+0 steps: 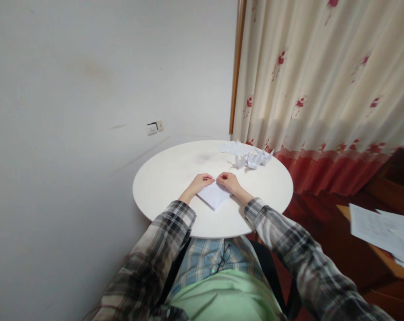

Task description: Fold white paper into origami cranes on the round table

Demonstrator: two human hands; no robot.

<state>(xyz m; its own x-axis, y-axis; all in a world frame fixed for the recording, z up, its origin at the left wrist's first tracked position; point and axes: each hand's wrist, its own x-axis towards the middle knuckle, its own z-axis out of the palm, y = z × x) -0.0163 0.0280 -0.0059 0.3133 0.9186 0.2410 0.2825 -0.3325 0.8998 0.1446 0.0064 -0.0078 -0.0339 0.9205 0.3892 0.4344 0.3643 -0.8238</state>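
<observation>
A folded sheet of white paper lies on the round white table, one corner pointing toward me. My left hand is closed at the paper's far left edge, thumb and fingers pinched near its far corner. Close beside it, my right hand pinches the far right edge of the same paper. The two hands almost meet at that far corner. Beyond my right hand stand several folded white paper figures, bunched together with pointed tips.
Flat white paper lies at the table's far edge. A wall with a socket borders the left side, and a flowered curtain hangs behind. To the right, written sheets rest on a wooden desk.
</observation>
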